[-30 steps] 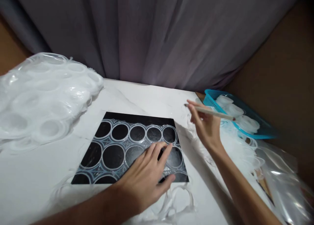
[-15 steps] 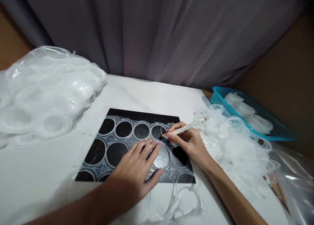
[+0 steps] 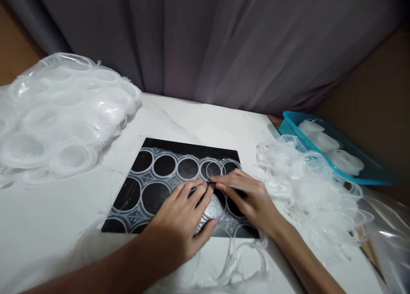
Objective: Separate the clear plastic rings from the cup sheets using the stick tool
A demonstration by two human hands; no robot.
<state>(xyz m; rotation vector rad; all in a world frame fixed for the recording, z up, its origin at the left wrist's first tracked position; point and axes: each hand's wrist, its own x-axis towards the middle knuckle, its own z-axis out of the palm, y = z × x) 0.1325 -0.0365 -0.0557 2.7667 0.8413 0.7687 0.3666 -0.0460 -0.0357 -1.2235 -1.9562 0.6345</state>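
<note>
A clear plastic sheet of joined rings (image 3: 141,219) lies over a black board (image 3: 192,145). My left hand (image 3: 182,215) rests on the sheet with its fingers spread, pressing near the middle. In my right hand (image 3: 248,195) is a slim pale pen-like tool (image 3: 237,187), pinched between thumb and fingers and blurred by motion. Its point is close to my left fingertips, at the lower edge of an upper-row circle. A thin loose ring (image 3: 214,162) overlaps that circle. My right hand hides part of the sheet's right side.
On the white table (image 3: 173,114), a bag of white rings (image 3: 67,119) stands at the left. Tangled clear rings (image 3: 307,187) lie at the right, beside a blue basket (image 3: 288,125) holding white bundles. Plastic offcuts (image 3: 230,260) lie in front of the board.
The tool has tipped from slanting upward to lying low and nearly level. My right hand has turned with it. The left hand stays on the sheet, and the view has shifted slightly.
</note>
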